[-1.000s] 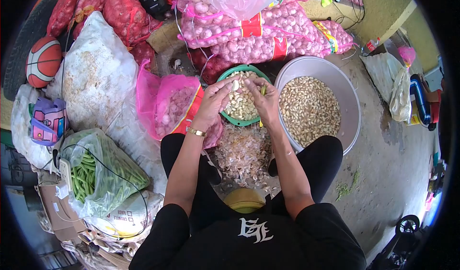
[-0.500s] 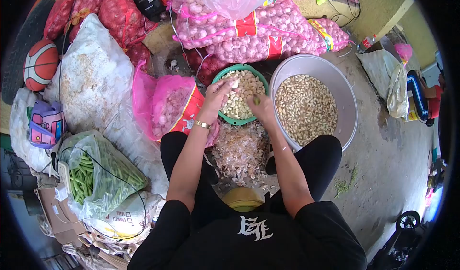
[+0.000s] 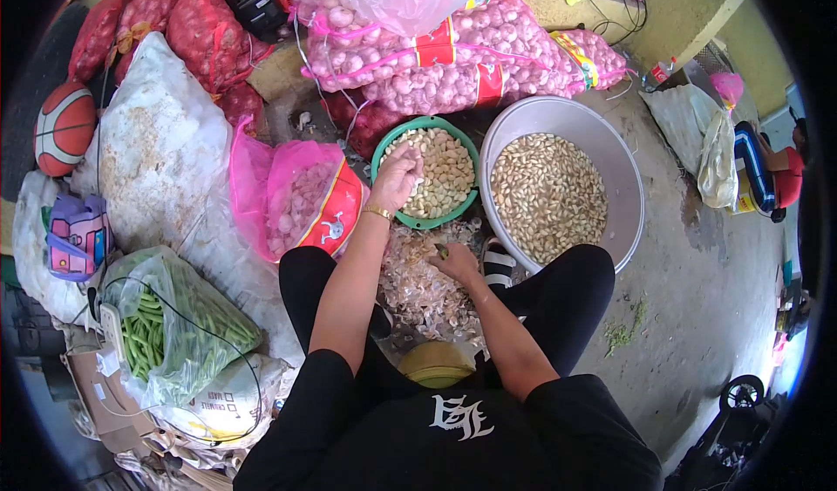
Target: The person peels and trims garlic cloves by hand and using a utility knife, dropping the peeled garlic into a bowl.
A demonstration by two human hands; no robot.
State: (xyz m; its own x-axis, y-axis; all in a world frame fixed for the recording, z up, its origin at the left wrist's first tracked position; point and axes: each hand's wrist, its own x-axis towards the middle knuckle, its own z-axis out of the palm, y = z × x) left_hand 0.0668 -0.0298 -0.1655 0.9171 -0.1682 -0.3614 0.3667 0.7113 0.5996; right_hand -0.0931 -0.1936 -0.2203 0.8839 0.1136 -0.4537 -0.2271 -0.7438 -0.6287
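A green basket (image 3: 475, 196) holds pale peeled cloves, and my left hand (image 3: 398, 177) is over its left side with the fingers curled; what is in them is too small to name. My right hand (image 3: 455, 262) is lower, above a pile of papery skins (image 3: 418, 286), closed round a small knife (image 3: 442, 251) with a greenish part showing. To the right of the basket stands a large grey tub (image 3: 629, 196) with many unpeeled cloves (image 3: 547, 196) in it.
Mesh sacks of bulbs (image 3: 375, 51) lie at the top. An open pink mesh bag (image 3: 301, 199) is left of the basket. Further left are a bag of green pods (image 3: 187, 325), a basketball (image 3: 64, 129) and white sacks (image 3: 161, 133). A yellowish container (image 3: 436, 364) stands between the knees.
My right hand has moved down and left with the knife, from the basket's right edge to over the skins. My left hand has lowered slightly. The whole view has shifted a little.
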